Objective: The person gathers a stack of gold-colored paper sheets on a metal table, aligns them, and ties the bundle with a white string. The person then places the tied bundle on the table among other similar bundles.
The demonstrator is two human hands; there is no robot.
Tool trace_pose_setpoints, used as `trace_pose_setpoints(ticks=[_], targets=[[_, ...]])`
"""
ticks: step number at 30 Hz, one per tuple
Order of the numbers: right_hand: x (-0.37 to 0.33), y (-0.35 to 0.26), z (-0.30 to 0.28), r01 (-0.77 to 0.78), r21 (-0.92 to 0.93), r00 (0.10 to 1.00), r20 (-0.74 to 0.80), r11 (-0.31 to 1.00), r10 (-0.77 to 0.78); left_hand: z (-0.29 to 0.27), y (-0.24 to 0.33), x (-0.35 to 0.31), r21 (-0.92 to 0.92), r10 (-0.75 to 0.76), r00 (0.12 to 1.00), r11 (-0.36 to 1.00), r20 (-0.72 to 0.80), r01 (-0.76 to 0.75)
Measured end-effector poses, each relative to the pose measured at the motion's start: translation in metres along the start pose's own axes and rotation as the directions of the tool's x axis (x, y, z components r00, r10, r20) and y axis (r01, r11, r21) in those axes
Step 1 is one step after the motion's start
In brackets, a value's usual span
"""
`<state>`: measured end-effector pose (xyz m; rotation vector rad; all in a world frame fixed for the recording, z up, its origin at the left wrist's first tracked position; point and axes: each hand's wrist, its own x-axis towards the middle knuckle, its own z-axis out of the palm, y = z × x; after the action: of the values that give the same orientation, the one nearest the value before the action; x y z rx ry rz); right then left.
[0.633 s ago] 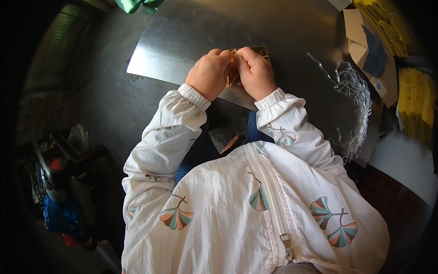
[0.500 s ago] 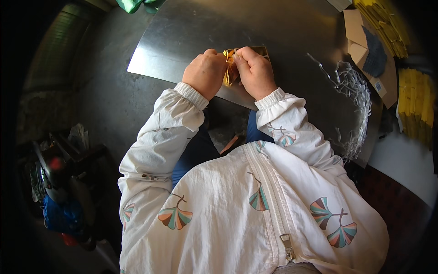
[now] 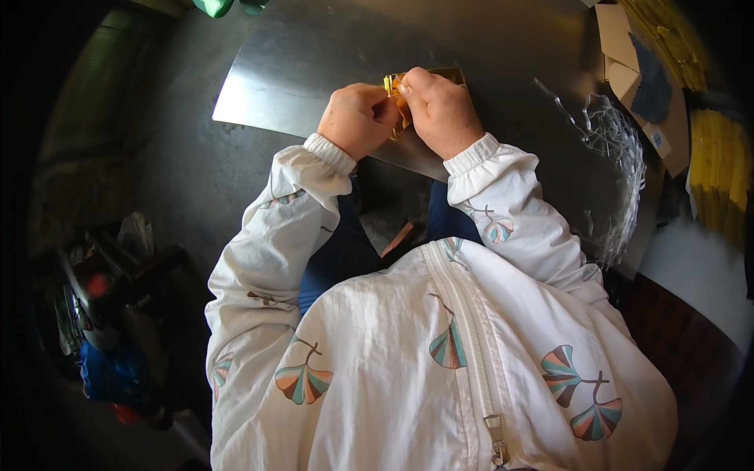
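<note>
A small shiny gold foil piece (image 3: 401, 119) lies between my hands over the metal tabletop's near edge; whether it is a packet or a folded sheet I cannot tell. My left hand (image 3: 356, 119) is closed at its left side, fingers curled and thumb tucked in. My right hand (image 3: 444, 114) lies over its right part, thumb and forefinger pinching its upper left area. Much of the foil is hidden under the right hand, with a dark gold strip showing beyond the knuckles. Both fists hide the exact grip.
A tangle of clear plastic strips (image 3: 620, 177) lies on the metal table (image 3: 314, 63) to the right. Farther right are an open cardboard box (image 3: 620, 43) with dark blue material and yellow bundles (image 3: 719, 165). A blue bag (image 3: 112, 369) sits low on the left.
My right hand has shifted slightly up, rolling farther over the foil. The left hand has turned a little, its thumb now tucked lower. The whole view has shifted slightly.
</note>
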<state>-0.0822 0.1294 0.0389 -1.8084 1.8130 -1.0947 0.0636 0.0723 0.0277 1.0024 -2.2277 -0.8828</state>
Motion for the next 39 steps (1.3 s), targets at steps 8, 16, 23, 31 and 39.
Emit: trace_pose_setpoints(ticks=[8,16,23,31,39], targets=[[0.003,-0.005,0.004,0.013,-0.108,1.000,-0.013,0.994,-0.014,-0.006,-0.002,0.005,-0.273,-0.287,0.951,0.911,0.119,0.309],[0.007,-0.003,-0.003,0.021,-0.057,1.000,0.014,0.998,-0.020,-0.025,0.001,0.026,-0.110,-0.100,0.947,0.984,0.304,0.140],[0.016,-0.001,-0.008,-0.097,-0.023,0.983,0.152,0.995,0.099,-0.024,-0.003,0.031,-0.066,0.030,0.951,0.998,0.307,-0.010],[0.012,0.013,-0.007,-0.182,0.276,0.972,0.193,0.944,0.132,-0.008,-0.015,0.019,-0.371,-0.395,0.849,0.774,0.350,0.513],[0.013,0.009,-0.010,-0.399,0.377,0.913,0.252,0.836,0.321,-0.008,-0.005,0.014,-0.520,-0.493,0.782,0.586,0.381,0.622]])
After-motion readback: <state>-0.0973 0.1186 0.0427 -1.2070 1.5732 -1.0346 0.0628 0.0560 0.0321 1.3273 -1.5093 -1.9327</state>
